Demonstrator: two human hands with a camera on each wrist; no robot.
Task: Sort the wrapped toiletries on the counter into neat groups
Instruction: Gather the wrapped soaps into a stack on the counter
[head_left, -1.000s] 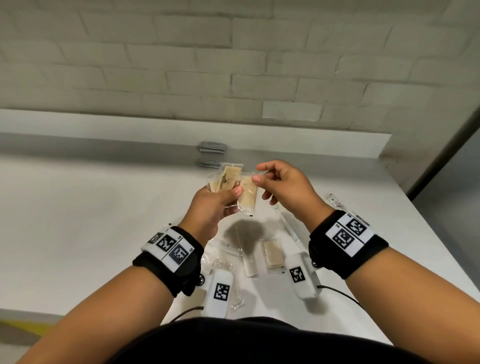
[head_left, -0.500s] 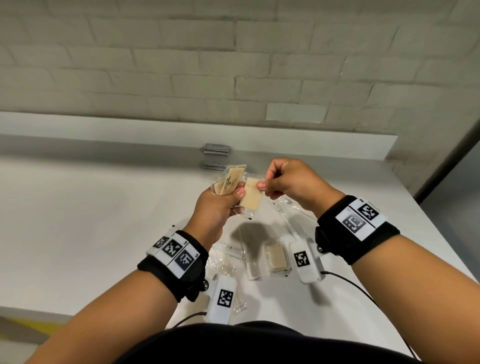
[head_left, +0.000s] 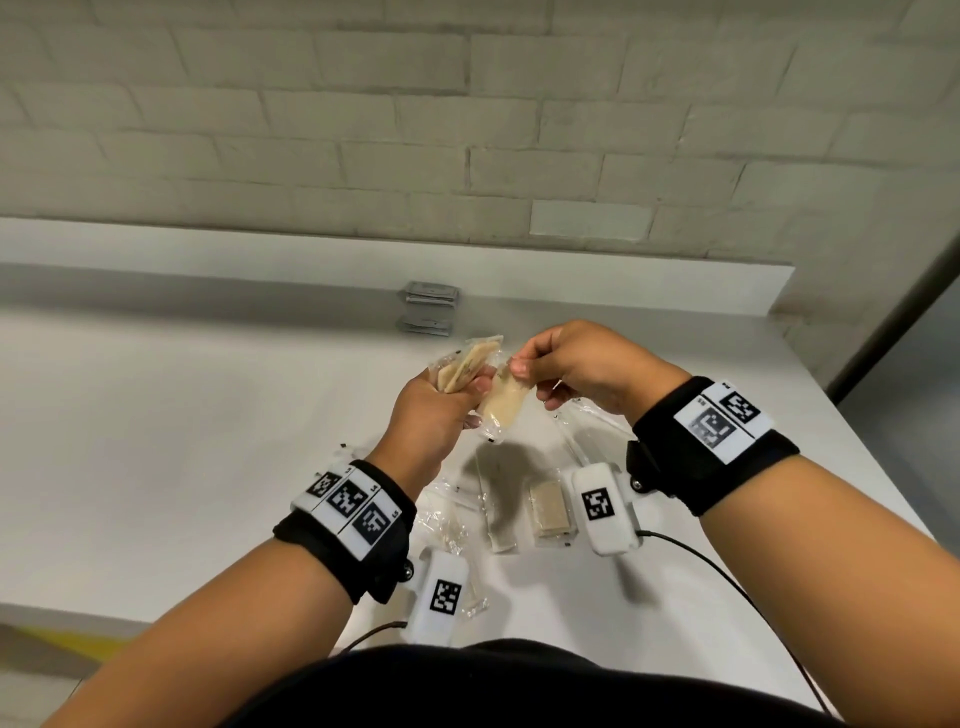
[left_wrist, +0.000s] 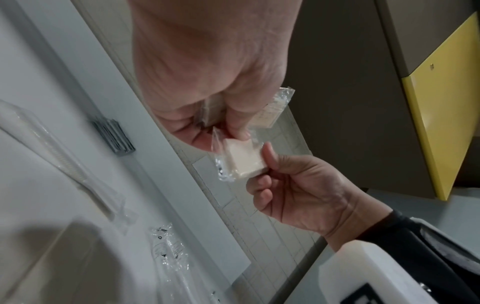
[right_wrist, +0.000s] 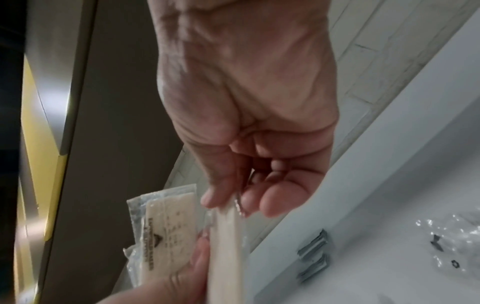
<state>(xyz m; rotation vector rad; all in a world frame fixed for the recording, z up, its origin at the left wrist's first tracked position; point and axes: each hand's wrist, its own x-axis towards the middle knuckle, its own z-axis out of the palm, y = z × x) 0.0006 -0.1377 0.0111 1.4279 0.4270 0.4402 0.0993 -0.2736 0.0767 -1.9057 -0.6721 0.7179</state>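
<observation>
Both hands are raised over the white counter (head_left: 208, 467). My left hand (head_left: 457, 402) grips a small fan of wrapped beige soap packets (head_left: 470, 364), which also show as the printed packets (right_wrist: 168, 226) in the right wrist view. My right hand (head_left: 524, 364) pinches the top of another clear-wrapped soap bar (head_left: 501, 402) between thumb and fingers. That bar (left_wrist: 244, 162) hangs tilted against the left thumb. Below the hands lie a wrapped soap (head_left: 548, 506), a long wrapped item (head_left: 498, 514) and a wrapped toothbrush (left_wrist: 64, 160).
Two stacks of grey sachets (head_left: 428, 293) stand at the back by the low ledge. Crinkled clear wrappers (head_left: 447, 525) lie near my left wrist. A brick wall rises behind. The counter's right edge (head_left: 857, 431) drops to the floor.
My right hand has turned the pinched soap bar from hanging upright to tilted and brought it against the packets in my left hand. Both hands rose slightly.
</observation>
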